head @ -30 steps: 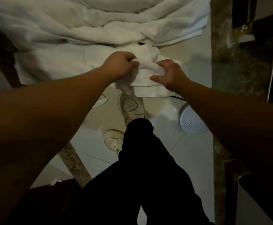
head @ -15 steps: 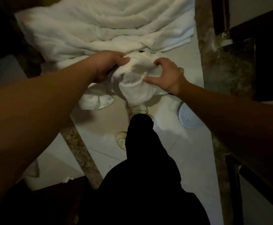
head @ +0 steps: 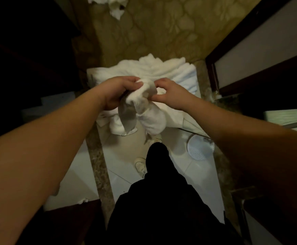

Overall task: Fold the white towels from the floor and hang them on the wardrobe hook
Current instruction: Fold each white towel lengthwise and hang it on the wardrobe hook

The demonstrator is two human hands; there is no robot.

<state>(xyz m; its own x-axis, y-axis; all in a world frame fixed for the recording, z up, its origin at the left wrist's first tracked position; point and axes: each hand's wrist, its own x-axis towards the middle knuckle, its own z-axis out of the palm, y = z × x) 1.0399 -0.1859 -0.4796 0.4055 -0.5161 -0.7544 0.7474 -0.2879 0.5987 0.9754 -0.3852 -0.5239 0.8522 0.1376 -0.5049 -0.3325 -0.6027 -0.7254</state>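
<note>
White towel [head: 144, 110] hangs bunched between both hands, left grip [head: 121, 91] and right grip [head: 169, 92] each pinching it.

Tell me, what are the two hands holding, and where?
Both hold one white towel at its bunched top: the left hand grips one side, the right hand pinches the other. The rest hangs down.
</note>
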